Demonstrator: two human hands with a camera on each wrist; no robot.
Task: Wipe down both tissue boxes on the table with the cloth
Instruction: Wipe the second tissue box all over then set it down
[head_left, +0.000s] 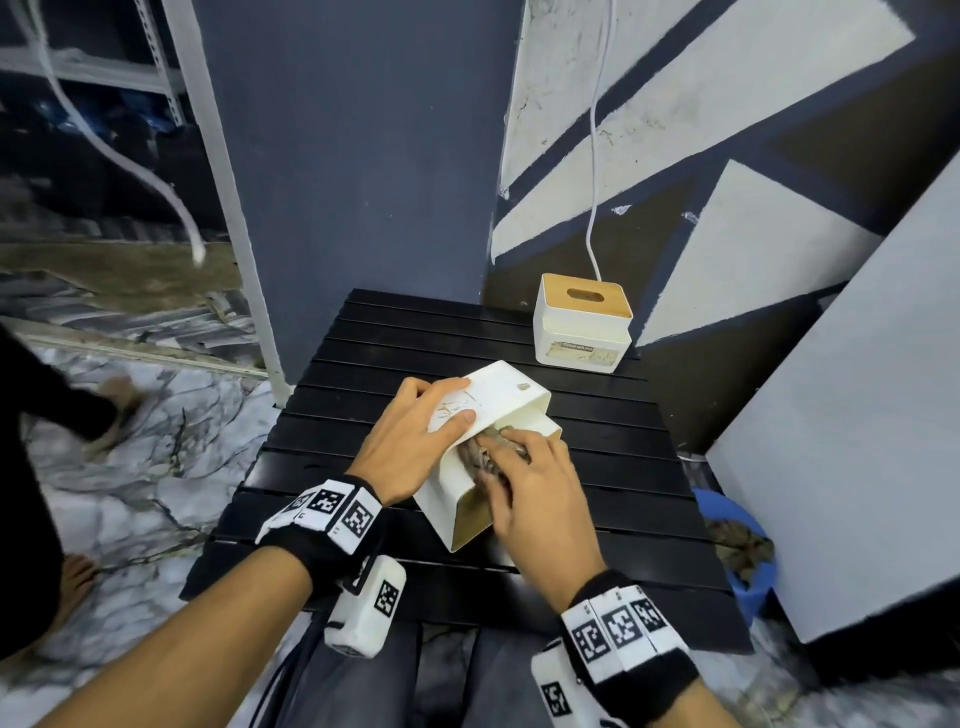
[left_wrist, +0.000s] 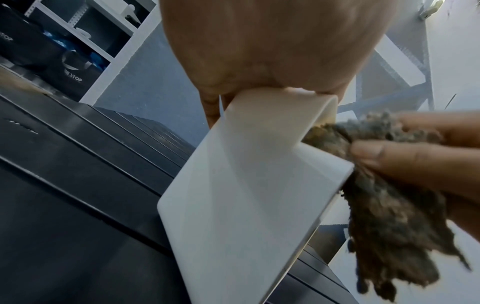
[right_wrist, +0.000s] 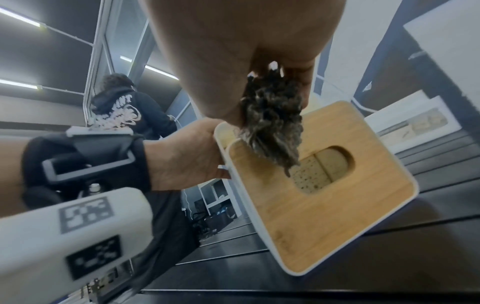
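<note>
A white tissue box (head_left: 501, 402) with a bamboo lid (right_wrist: 311, 197) lies tipped on its side on the black slatted table (head_left: 363, 343), lid facing me. My left hand (head_left: 415, 431) grips its upper side, fingers curled over the edge (left_wrist: 259, 123). My right hand (head_left: 530, 493) presses a shaggy grey-brown cloth (head_left: 480, 460) against the box's right side near the lid; the cloth (left_wrist: 384, 205) hangs from my fingers (right_wrist: 272, 115). A second white tissue box (head_left: 582, 325) with a bamboo top stands upright at the table's far right corner.
A white cable (head_left: 595, 156) hangs down the patterned wall behind the far box. A blue basin (head_left: 748, 545) with rags sits on the floor right of the table, beside a leaning white board (head_left: 857, 415). Another person (right_wrist: 124, 109) stands at the left.
</note>
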